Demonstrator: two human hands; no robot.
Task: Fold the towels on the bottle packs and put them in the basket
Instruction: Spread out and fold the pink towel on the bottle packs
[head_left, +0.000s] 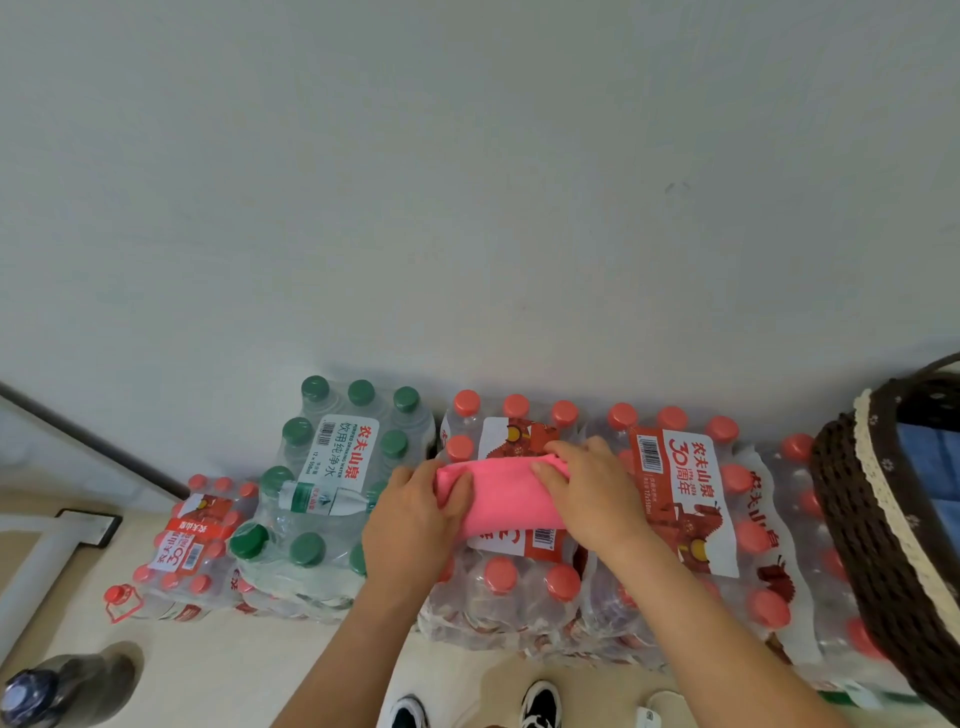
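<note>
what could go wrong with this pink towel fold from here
The pink towel lies on the bumpy caps of the red-capped pack, so the fold may come out uneven. The left hand and right hand hold only its ends; its middle could sag open on the carry to the basket at the right.

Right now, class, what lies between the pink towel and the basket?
Red-capped packs and the right hand on the towel; head view shows it.
</note>
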